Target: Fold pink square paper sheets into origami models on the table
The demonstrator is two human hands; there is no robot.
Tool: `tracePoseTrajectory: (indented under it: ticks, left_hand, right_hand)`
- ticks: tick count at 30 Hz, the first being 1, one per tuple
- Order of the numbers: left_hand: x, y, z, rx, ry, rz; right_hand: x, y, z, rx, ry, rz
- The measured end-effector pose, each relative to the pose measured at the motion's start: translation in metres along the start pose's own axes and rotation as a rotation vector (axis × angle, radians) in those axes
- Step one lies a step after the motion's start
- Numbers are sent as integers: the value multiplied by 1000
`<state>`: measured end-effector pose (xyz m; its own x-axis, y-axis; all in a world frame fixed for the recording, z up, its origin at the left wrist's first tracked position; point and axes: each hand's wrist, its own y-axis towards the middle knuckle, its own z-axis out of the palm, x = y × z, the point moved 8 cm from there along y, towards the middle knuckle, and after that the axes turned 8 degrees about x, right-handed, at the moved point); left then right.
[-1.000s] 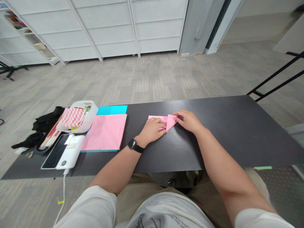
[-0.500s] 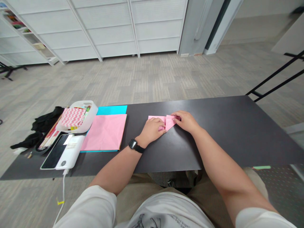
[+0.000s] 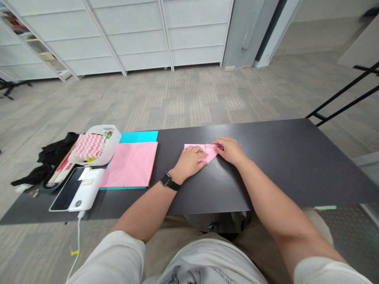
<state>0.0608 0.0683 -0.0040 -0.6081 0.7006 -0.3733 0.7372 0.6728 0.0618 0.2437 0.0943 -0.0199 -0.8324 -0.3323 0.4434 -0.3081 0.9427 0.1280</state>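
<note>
A folded piece of pink paper [image 3: 211, 152] lies on the dark table between my two hands. My left hand [image 3: 192, 158] rests over its left part, fingers stretched out and pressing it down, and covers much of that side. At the right end, my right hand [image 3: 230, 150] pinches the edge of a folded flap between thumb and fingers. A narrow vertical line shows where the flap meets the rest of the paper, and its lower right edge slants. A black watch [image 3: 167, 180] is on my left wrist.
Left of my hands lies a stack of pink sheets [image 3: 130, 165] over a blue sheet [image 3: 140, 136]. Beyond it are a white basket [image 3: 114, 148] with a zigzag-patterned item, a phone [image 3: 66, 189], a white power bank [image 3: 87, 193] with a cable, and black cloth [image 3: 56, 152].
The right-hand flap has come down and leftward, flatter against the paper, and my right hand has shifted slightly left with it. My left hand has stayed nearly in place.
</note>
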Motion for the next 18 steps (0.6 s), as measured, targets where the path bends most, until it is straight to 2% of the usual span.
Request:
tracePoseTrajectory:
  ticks: [10,18]
  left_hand:
    - [-1,-2,2,-40,6,-23]
    - [-5,-1,0,-50,-28,61]
  right_hand:
    - [4,2,1,-58,-49,-1]
    - [-2,2,0,-88,-50,38]
